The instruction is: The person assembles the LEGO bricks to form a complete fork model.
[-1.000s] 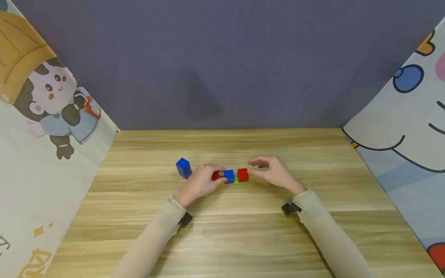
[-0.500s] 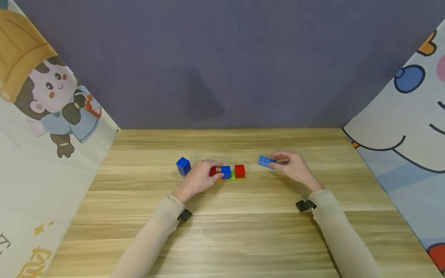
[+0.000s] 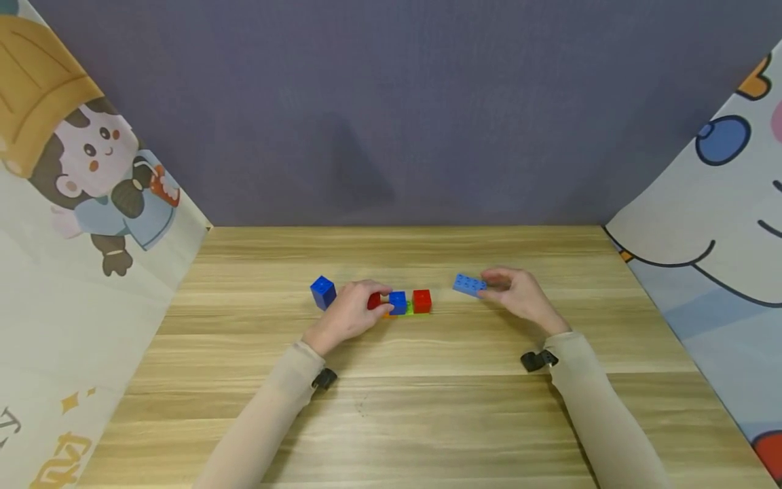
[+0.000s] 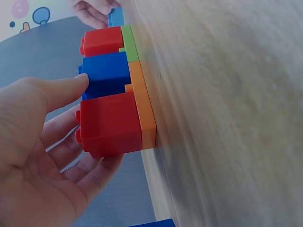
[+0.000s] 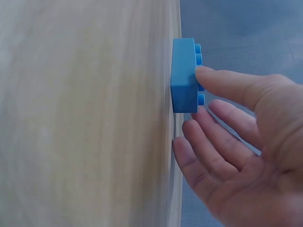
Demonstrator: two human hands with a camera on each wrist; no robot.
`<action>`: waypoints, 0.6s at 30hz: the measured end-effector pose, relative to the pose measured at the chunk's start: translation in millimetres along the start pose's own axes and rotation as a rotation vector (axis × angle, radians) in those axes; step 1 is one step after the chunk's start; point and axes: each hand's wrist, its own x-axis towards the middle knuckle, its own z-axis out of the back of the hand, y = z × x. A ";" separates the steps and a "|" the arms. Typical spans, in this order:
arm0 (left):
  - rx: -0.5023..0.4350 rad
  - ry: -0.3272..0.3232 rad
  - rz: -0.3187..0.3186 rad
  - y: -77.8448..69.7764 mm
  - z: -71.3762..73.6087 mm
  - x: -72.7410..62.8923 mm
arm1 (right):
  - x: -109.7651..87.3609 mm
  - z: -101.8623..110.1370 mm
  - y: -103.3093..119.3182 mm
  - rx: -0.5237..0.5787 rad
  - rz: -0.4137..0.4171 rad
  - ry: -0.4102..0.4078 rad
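Note:
A row of bricks stands on the table: a red brick [image 4: 111, 124] and a blue brick [image 3: 398, 303] on an orange base [image 4: 142, 104], then another red brick [image 3: 421, 301] on a green base [image 4: 129, 42]. My left hand [image 3: 351, 311] pinches the blue brick, thumb on its near side, its other fingers behind the first red brick. On the right, a light blue brick [image 3: 469, 285] with several studs lies on the table. My right hand [image 3: 519, 295] is at its right end, thumb touching the stud side and fingers spread loosely beside it.
A tall blue brick [image 3: 322, 292] stands just left of my left hand. The wooden table [image 3: 415, 421] ends at a grey-blue back panel [image 3: 391, 122]. Printed cartoon panels border the left and right sides.
My right hand leaves the second red brick and moves right to the light blue brick, then its fingers loosen. The left hand and the row shift slightly left and back.

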 end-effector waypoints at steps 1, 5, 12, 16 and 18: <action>0.001 0.001 0.001 0.2 -0.2 0.1 | -0.1 -0.2 -0.1 -0.005 -0.003 0.000; 0.005 -0.001 0.001 1.5 -1.2 0.9 | -0.1 -1.0 0.0 -0.027 -0.009 0.001; 0.006 0.002 -0.002 2.2 -1.0 1.2 | 1.4 -1.6 -0.2 -0.045 -0.033 0.008; 0.005 0.006 -0.002 1.8 -0.4 1.6 | 1.2 -0.6 -0.3 -0.038 -0.032 0.009; 0.006 0.008 0.001 1.7 -0.3 1.7 | 0.0 -0.1 0.0 -0.031 -0.032 0.012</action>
